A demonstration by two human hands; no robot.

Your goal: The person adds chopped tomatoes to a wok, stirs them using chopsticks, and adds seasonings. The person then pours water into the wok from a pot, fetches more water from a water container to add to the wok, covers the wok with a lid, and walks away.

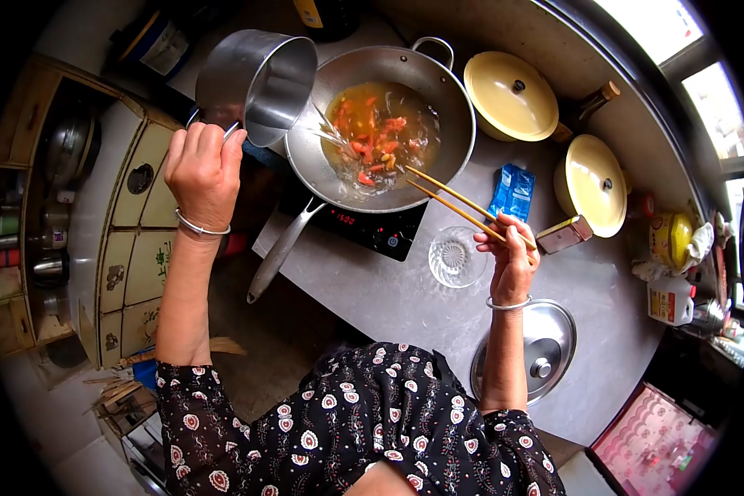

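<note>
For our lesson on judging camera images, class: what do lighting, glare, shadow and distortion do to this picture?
Head view: black corners and bowed lines suggest a fisheye lens; head view: the window at the right is washed nearly white; head view: bright reflections streak the steel pot; head view: the floor left of the counter sinks into shadow.

Pot handle [233, 131] partly hidden, dark container [331, 18] cropped

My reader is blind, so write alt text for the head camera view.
A left hand tips a metal pot, pouring clear liquid into a long-handled wok of broth and red, tomato-like pieces, while the right hand holds chopsticks, tips over the wok. The wok sits on an induction cooktop reading 1500.
</note>
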